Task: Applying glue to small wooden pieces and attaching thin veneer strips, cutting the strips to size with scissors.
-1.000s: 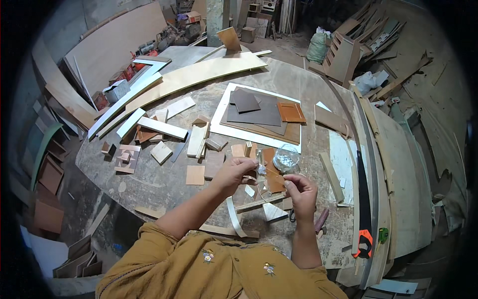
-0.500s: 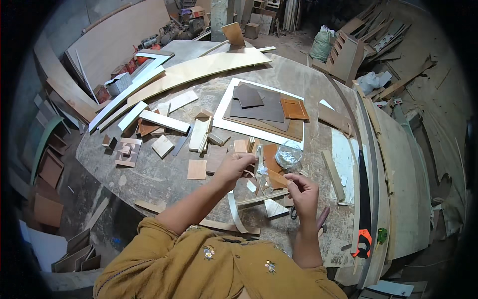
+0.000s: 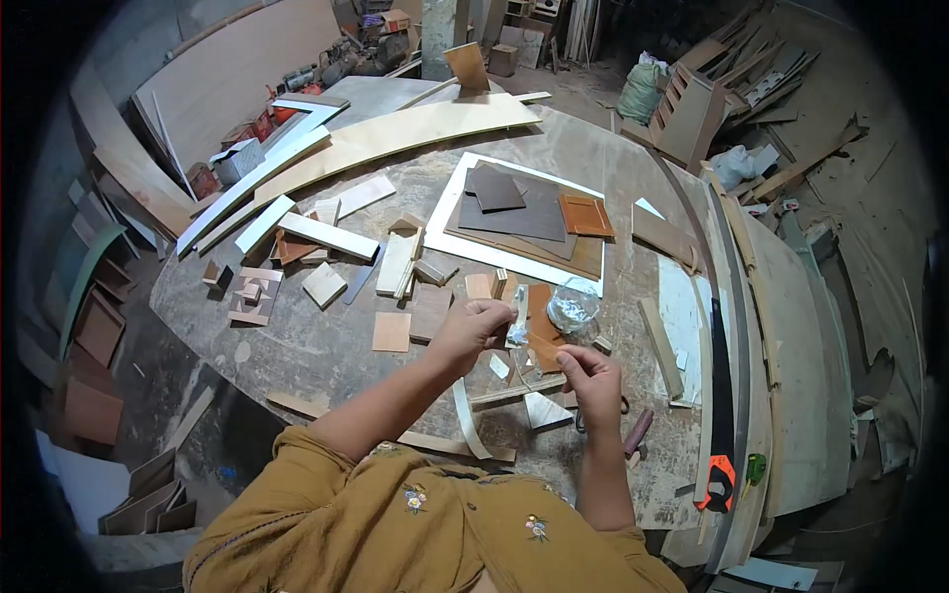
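Note:
Over the middle of the table [image 3: 316, 361], my left hand [image 3: 467, 334] is closed in a pinch; what it holds, if anything, is too small to tell. My right hand [image 3: 593, 383], lower and to the right, pinches a small thin orange-brown piece [image 3: 543, 350] between thumb and finger. That piece points up toward my left fingertips. Just beyond my hands lie a brown wooden board [image 3: 540, 308] and a clear plastic tub [image 3: 573, 310] with pale contents. Square wood pieces [image 3: 391, 332] rest left of my left hand, and a white-faced offcut [image 3: 546, 411] lies beside my right wrist.
Stacked dark and white panels [image 3: 514, 212] lie farther back. A handsaw [image 3: 721, 474] with an orange handle runs along the right side, near a green tape measure [image 3: 755, 468]. Long pale boards [image 3: 395, 143] cross the far left. Scissors [image 3: 581, 421] lie by my right wrist.
My right hand has shifted slightly left and up, bringing the orange-brown piece closer to my left fingertips. My left hand has moved slightly right.

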Available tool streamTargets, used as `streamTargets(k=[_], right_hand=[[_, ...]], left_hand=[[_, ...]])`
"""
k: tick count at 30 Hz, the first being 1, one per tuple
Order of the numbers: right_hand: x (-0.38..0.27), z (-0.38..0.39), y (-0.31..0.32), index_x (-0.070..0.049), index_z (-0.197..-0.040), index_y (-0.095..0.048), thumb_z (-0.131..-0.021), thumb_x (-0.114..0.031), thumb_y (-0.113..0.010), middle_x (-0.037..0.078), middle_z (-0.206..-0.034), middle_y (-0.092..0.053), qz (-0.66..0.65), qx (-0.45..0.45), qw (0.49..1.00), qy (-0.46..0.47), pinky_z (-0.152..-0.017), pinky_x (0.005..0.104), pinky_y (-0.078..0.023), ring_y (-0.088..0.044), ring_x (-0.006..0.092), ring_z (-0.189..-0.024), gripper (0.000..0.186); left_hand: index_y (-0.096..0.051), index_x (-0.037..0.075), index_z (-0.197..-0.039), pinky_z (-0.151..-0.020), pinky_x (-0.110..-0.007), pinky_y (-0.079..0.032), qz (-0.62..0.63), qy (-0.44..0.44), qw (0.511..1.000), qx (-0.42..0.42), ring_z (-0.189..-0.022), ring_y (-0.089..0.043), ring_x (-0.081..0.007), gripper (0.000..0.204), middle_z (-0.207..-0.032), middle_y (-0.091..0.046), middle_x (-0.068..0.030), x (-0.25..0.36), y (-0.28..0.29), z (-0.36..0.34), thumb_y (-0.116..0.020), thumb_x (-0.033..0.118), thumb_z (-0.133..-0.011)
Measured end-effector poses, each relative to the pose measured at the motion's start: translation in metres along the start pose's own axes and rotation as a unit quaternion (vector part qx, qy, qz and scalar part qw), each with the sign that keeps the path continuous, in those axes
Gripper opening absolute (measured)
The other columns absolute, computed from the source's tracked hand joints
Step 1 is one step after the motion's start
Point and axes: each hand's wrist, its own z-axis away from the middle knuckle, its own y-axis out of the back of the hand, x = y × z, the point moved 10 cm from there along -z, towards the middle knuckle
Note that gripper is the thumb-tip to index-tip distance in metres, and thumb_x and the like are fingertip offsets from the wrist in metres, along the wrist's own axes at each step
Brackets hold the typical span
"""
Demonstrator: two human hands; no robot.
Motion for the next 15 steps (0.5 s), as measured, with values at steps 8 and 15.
streamTargets(k=[8,15], right_hand=[[0.016,0.0,0.006,0.001,-0.086,-0.067,-0.08,-0.013,-0.067,-0.001,-0.067,-0.059,-0.054,-0.014,0.997,-0.061,-0.045,0.0191,-0.037,-0.046,0.0038,-0.05,0.015],[0.004,-0.006,0.035,-0.001,-0.086,-0.067,-0.08,-0.015,-0.066,-0.003,-0.064,-0.056,-0.025,0.05,0.998,-0.025,-0.046,0.0191,-0.036,-0.045,0.0032,-0.052,0.015]], left_hand=[[-0.053,0.007,-0.064,-0.049,-0.021,-0.034,0.003,0.006,0.999,-0.037,-0.053,-0.04,-0.0056,0.021,-0.06,-0.045,0.0031,-0.003,-0.008,0.001,-0.057,0.016,-0.083],[-0.052,0.008,-0.063,-0.047,-0.02,-0.029,0.016,-0.027,0.999,-0.01,-0.051,-0.038,-0.0044,0.023,-0.06,-0.045,0.0041,0.008,0.002,-0.01,-0.057,0.017,-0.084]])
